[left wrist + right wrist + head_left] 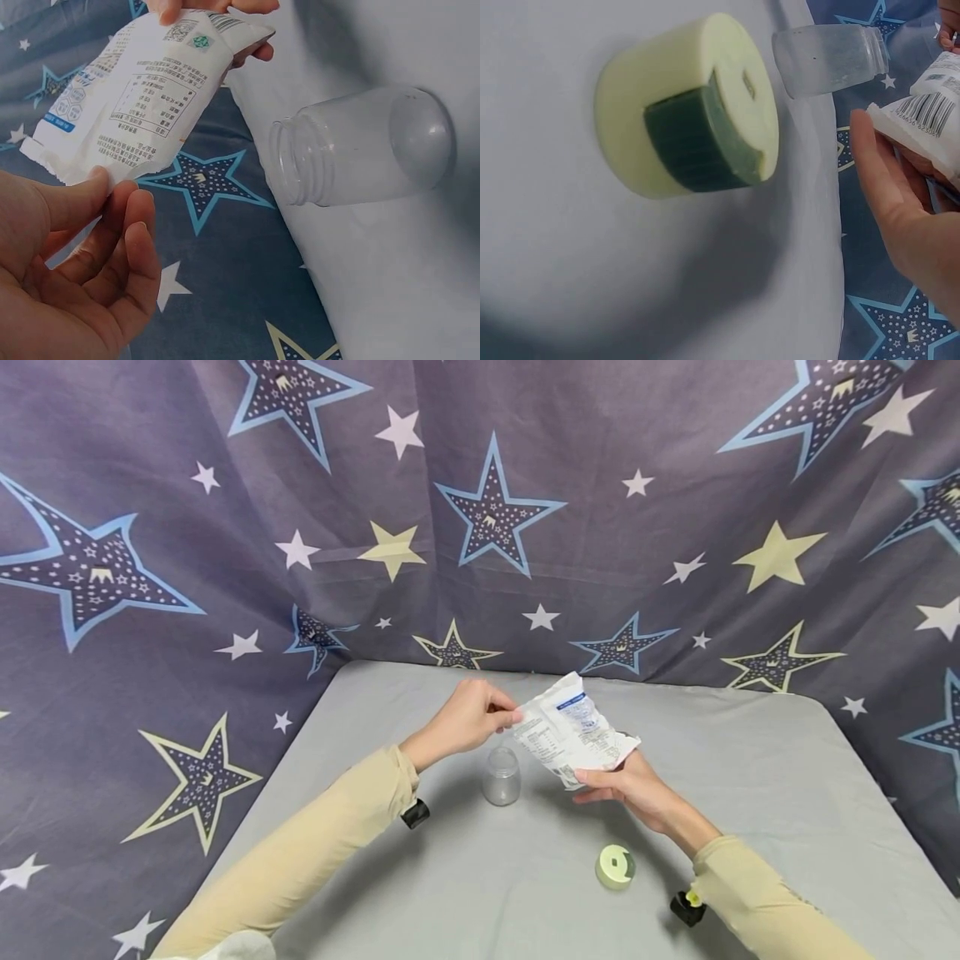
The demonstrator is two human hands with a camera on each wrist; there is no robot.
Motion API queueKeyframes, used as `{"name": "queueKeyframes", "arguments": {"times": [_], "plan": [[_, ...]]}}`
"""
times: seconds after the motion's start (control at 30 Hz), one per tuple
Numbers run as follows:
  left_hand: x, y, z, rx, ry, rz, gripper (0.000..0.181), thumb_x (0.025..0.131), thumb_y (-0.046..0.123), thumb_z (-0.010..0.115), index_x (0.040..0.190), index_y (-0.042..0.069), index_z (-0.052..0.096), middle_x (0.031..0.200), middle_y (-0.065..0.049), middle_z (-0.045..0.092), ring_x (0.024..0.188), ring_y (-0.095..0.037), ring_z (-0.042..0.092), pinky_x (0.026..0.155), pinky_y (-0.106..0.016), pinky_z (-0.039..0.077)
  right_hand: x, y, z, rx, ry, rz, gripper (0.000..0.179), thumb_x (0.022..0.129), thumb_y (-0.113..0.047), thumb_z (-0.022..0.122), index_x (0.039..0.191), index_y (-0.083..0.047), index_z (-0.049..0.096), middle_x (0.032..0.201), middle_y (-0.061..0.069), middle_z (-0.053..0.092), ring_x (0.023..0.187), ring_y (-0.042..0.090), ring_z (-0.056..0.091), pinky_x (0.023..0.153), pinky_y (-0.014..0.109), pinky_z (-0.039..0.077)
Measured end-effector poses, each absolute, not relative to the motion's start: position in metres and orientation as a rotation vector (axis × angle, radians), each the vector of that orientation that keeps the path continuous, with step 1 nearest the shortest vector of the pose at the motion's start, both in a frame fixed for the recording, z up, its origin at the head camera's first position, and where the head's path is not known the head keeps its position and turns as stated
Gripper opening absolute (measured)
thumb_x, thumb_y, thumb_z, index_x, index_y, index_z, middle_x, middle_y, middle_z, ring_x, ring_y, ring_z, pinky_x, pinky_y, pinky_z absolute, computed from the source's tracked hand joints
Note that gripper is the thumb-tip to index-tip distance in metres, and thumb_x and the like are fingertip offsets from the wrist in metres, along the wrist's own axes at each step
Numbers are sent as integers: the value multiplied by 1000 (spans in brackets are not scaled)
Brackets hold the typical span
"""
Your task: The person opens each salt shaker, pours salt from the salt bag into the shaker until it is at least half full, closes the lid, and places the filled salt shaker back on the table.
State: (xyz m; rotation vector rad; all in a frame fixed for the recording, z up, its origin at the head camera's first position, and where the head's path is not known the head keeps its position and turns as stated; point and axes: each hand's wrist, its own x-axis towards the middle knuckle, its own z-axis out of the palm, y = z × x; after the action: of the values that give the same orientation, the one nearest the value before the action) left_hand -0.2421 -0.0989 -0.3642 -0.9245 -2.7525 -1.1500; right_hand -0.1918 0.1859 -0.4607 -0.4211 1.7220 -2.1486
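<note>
Lid (686,105), grey tabletop (525,868), starry curtain (600,543)

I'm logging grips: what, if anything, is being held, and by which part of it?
A white packet: the left hand pinches it near one corner, the right hand grips the opposite end.

1. What a backdrop: dark purple-grey fabric (600,410), creased, hung behind and down both sides!
2. Stars (491,518) all over it, blue-edged, yellow, white!
3. Below, a pale grey tabletop (720,752), far corners rounded!
4. Soft-edged shadows (724,247) across it!
</note>
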Motion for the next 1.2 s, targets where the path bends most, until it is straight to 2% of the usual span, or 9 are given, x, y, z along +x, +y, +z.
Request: {"name": "queueKeyframes", "arguments": {"times": [0.43, 0.63, 0.97, 1.2], "plan": [[-239, -105, -372, -924, -2743, -1153, 7, 96, 9, 78, 95, 5, 85, 72, 5, 73, 63, -11, 67, 55, -23, 45, -191, 183, -461, -400, 1734, -2142, 51, 92, 8, 73, 138, -4, 55, 120, 16, 72, 102, 35, 73, 89, 68, 53], [-239, -108, -376, -919, -2746, -1163, 7, 96, 8, 78, 95, 5, 85, 73, 4, 74, 62, -7, 66, 55, -23, 46, -191, 182, -462, -375, 1775, -2135, 58, 92, 7, 74, 144, -1, 50, 121, 18, 71, 101, 35, 73, 88, 66, 54], [-240, -111, -382, -887, -2768, -1193, 7, 96, 7, 79, 96, 4, 84, 75, 3, 75, 64, -4, 67, 57, -22, 50, -190, 180, -461, -308, 1852, -2110, 58, 91, 4, 77, 141, 4, 48, 119, 19, 71, 99, 36, 73, 88, 64, 56], [-239, -115, -388, -903, -2765, -1175, 7, 96, 6, 78, 94, 5, 85, 72, 4, 74, 62, -7, 66, 54, -22, 45, -189, 179, -461, -292, 1883, -2101, 61, 91, 3, 78, 142, 6, 46, 118, 20, 71, 98, 36, 73, 89, 63, 55]]}}
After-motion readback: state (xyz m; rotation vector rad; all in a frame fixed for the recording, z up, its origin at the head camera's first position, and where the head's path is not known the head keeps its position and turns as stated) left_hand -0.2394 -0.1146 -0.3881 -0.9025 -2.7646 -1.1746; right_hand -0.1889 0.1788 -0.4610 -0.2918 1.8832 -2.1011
